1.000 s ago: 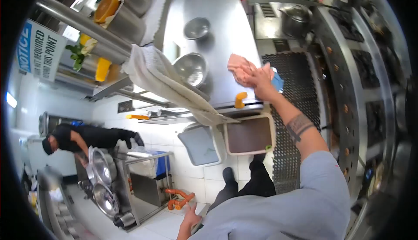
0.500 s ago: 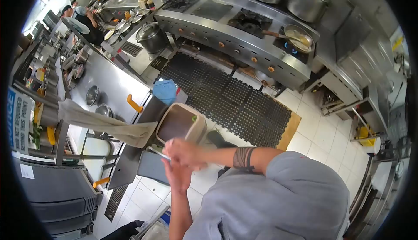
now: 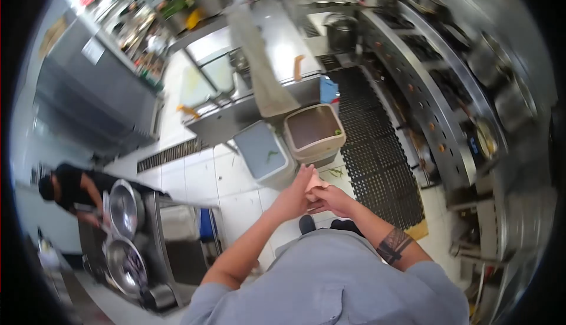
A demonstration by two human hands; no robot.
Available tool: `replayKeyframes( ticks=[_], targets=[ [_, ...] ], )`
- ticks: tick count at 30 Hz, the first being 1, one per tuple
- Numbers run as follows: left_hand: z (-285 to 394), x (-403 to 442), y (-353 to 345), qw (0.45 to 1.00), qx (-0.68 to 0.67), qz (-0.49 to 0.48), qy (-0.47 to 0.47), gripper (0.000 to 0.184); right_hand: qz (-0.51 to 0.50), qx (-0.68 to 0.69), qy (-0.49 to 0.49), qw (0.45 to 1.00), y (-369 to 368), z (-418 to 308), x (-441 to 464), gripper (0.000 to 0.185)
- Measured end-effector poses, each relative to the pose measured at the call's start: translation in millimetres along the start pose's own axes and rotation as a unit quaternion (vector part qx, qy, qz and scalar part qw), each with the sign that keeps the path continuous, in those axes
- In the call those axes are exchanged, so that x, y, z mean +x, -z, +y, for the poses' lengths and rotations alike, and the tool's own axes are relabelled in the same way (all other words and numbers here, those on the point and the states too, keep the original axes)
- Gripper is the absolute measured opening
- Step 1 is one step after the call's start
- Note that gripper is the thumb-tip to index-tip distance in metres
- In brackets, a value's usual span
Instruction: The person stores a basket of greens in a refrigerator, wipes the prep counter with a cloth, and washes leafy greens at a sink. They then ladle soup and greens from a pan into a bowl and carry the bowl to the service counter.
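My left hand (image 3: 290,200) and my right hand (image 3: 335,201) meet in front of my body, fingers closed against each other. A pale pinkish patch (image 3: 316,182) shows between them; whether it is a small held thing or part of a palm I cannot make out. Just beyond the hands stands a cream bin (image 3: 321,148) with a brown inside and a bit of green at its rim. Left of it is a pale bin (image 3: 289,163) with a grey top or inside and green scraps.
A cloth (image 3: 259,65) hangs over the steel counter (image 3: 230,121). A black rubber mat (image 3: 377,148) runs beside the stove (image 3: 448,112), where a pan (image 3: 486,139) sits over a blue flame. At left a person (image 3: 76,189) works by steel bowls (image 3: 125,210). Green scraps (image 3: 336,173) lie on the floor.
My view has swung left, bringing the person and steel bowls in. My hands were overlapped, the right above the left; now they meet side by side, nearer the middle.
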State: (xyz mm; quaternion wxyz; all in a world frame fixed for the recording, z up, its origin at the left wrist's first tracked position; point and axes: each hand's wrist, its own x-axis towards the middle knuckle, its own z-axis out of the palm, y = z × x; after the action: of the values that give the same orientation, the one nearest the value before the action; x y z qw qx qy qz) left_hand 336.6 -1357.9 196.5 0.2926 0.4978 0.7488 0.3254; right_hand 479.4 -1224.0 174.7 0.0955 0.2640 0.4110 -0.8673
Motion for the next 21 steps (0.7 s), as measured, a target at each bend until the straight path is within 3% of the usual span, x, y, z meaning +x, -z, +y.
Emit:
replayKeyframes(
  ticks=[2,3,4,6,7,8,10,11,13,14,15,16,17,18,20,21],
  targets=[
    [-4,-4,6,0.999,-0.010,-0.027,0.020,0.091,-0.021,-0.088,0.010,0.996,29,13,-1,0.052],
    [13,-9,18,0.989,-0.092,-0.033,0.107,0.089,-0.028,-0.159,0.040,0.986,34,6,-2,0.057],
    [3,-11,6,0.988,-0.097,-0.012,0.115,0.089,-0.045,-0.175,0.033,0.983,34,6,-2,0.057],
    [-29,-26,-37,0.996,-0.056,0.061,-0.029,0.091,-0.022,-0.231,0.102,0.967,2,11,-17,0.063],
    [0,-34,-41,0.982,-0.168,0.047,-0.072,0.094,-0.003,-0.289,0.215,0.933,16,59,13,0.062],
    [-2,-44,-65,0.986,-0.162,0.014,0.036,0.101,-0.016,-0.285,0.206,0.936,16,70,19,0.062],
    [-21,-60,-87,0.983,-0.113,0.136,-0.046,0.094,-0.018,-0.297,0.318,0.900,9,76,29,0.058],
    [-10,-69,-70,0.983,-0.113,0.139,-0.044,0.094,0.032,-0.289,0.255,0.922,-3,64,17,0.045],
    [33,-97,-13,0.966,-0.233,-0.054,0.099,0.082,0.033,-0.349,0.212,0.912,-8,54,27,0.040],
    [37,-106,1,0.965,-0.240,-0.045,0.100,0.082,0.038,-0.402,0.171,0.899,-10,53,31,0.035],
    [36,-117,16,0.969,-0.227,-0.033,0.092,0.074,0.017,-0.218,0.170,0.961,23,98,77,0.031],
    [33,-123,30,0.974,-0.212,-0.019,0.084,0.066,0.008,-0.227,0.168,0.959,15,96,85,0.031],
    [27,-128,43,0.984,-0.147,0.046,0.090,0.060,-0.028,-0.056,0.102,0.993,3,93,91,0.031],
    [14,-134,46,0.982,-0.153,0.056,0.093,0.060,-0.056,0.119,0.029,0.991,-18,84,90,0.031],
    [-23,-134,50,0.977,0.056,0.195,-0.067,0.065,-0.041,0.091,0.010,0.995,-58,78,101,0.030],
    [-41,-140,50,0.980,0.148,0.134,-0.027,0.079,-0.146,0.108,-0.046,0.982,-74,79,112,0.034]
  ],
)
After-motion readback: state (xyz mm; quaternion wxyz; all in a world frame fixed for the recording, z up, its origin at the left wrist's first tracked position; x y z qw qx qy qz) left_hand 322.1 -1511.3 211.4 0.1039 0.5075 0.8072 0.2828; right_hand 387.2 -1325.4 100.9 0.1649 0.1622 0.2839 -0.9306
